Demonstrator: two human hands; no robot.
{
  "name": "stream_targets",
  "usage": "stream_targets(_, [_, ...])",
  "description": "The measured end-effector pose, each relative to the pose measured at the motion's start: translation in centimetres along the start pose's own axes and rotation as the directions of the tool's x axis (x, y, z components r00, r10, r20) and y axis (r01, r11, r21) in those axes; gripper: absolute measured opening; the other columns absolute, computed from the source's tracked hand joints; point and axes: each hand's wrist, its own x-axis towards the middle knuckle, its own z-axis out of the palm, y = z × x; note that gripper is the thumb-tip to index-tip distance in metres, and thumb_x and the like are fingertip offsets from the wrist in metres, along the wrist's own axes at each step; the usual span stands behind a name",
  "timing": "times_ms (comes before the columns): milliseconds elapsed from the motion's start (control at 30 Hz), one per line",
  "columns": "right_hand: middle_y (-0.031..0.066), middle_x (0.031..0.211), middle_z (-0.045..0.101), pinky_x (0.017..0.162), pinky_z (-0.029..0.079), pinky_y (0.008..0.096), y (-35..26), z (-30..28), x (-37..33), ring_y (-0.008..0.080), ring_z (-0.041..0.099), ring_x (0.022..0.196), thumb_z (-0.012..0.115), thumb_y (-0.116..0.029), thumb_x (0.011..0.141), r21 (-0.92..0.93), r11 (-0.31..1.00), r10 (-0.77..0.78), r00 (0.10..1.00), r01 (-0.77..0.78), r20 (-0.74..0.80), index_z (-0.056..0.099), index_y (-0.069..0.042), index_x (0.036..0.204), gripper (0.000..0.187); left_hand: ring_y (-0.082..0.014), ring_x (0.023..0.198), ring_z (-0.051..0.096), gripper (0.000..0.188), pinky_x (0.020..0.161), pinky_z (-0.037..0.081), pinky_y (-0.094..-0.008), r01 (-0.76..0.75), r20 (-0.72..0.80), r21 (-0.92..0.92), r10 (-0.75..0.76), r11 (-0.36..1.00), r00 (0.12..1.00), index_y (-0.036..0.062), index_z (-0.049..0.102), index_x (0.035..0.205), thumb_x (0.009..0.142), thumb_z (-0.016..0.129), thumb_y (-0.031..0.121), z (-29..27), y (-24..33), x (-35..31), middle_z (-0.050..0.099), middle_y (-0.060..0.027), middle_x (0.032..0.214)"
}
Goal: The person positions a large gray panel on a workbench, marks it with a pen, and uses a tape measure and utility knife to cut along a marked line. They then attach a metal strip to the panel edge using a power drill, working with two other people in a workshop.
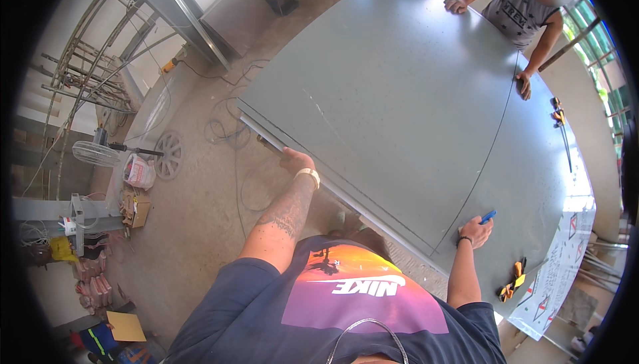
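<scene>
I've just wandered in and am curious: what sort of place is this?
Most likely a fabrication workshop or building site: there's a large grey sheet marked with dark lines, orange-and-black clamps toward its right side, and what looks like a yellow corded power tool.

We see a big grey sheet (pixel 373 98) mid-frame, two dark lines (pixel 479 171) meeting at lower centre-right. Our left hand (pixel 296 161) is at its near edge, left of centre, grip unclear. Our right hand (pixel 476 231) holds a blue tool (pixel 488 217), lower right. Co-worker's hands (pixel 524 86) on sheet, upper right. Fan (pixel 96 153) far left.
</scene>
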Motion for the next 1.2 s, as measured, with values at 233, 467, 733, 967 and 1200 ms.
stream_targets(233, [0.0139, 0.126, 0.064, 0.1, 0.046, 0.0459, -0.4, -0.5, -0.3, 0.0324, 0.06, 0.119, 0.053, -0.031, 0.091, -0.002, 1.0, 0.013, 1.0, -0.013, 0.009, 0.053, -0.011, 0.139, 0.052, -0.0482, 0.135, 0.047, 0.078, 0.115, 0.042, -0.0521, -0.015, -0.007, 0.014, 0.015, 1.0, 1.0, -0.007, 0.022, 0.151, 0.105, 0.026, 0.056, 0.0, 0.3, -0.5, 0.039, -0.0341, 0.15])
stream_targets(467, [0.0157, 0.127, 0.065, 0.101, 0.048, 0.0466, -0.6, -0.7, -0.2, 0.0346, 0.062, 0.118, 0.055, -0.034, 0.09, -0.008, 1.0, 0.007, 1.0, -0.007, -0.008, 0.058, -0.012, 0.137, 0.052, -0.0473, 0.133, 0.049, 0.078, 0.114, 0.043, -0.053, -0.043, -0.079, 0.105, 0.052, 0.994, 0.996, -0.0116, 0.029, 0.146, 0.105, 0.029, 0.055, 1.5, -2.4, 3.0, 0.042, -0.0349, 0.148])
stream_targets(733, [0.0142, 0.122, 0.064, 0.098, 0.048, 0.0462, -0.1, -0.5, 0.3, 0.033, 0.061, 0.114, 0.056, -0.031, 0.088, 0.033, 0.999, 0.015, 0.999, -0.014, -0.03, 0.056, -0.01, 0.137, 0.053, -0.0433, 0.136, 0.049, 0.085, 0.116, 0.041, -0.0494, -0.023, -0.016, 0.001, 0.023, 1.0, 1.0, -0.0202, 0.032, 0.143, 0.104, 0.027, 0.055, 1.7, -2.0, 4.2, 0.045, -0.0326, 0.149])
stream_targets(967, [0.0113, 0.119, 0.063, 0.1, 0.045, 0.0446, 0.8, -1.9, 0.1, 0.0294, 0.059, 0.113, 0.059, -0.032, 0.088, 0.207, 0.974, 0.084, 0.995, -0.095, 0.061, 0.056, -0.011, 0.139, 0.055, -0.0408, 0.137, 0.05, 0.088, 0.115, 0.043, -0.048, 0.081, 0.051, 0.188, -0.092, 0.979, 0.994, -0.0176, 0.036, 0.144, 0.104, 0.019, 0.058, -1.2, 0.9, -2.3, 0.047, -0.0289, 0.149])
stream_targets(1200, [0.0113, 0.084, 0.064, 0.083, 0.051, 0.043, 11.4, -3.8, 6.2, 0.0295, 0.062, 0.086, 0.072, -0.019, 0.085, 0.804, 0.586, 0.057, 0.995, -0.097, 0.078, 0.066, -0.002, 0.122, 0.042, -0.0291, 0.087, 0.068, 0.088, 0.069, 0.054, -0.0431, -0.099, 0.463, -0.019, 0.097, 0.995, 0.881, 0.0066, 0.051, 0.138, 0.095, 0.027, 0.08, -4.3, -5.4, 7.1, 0.064, -0.0128, 0.118])
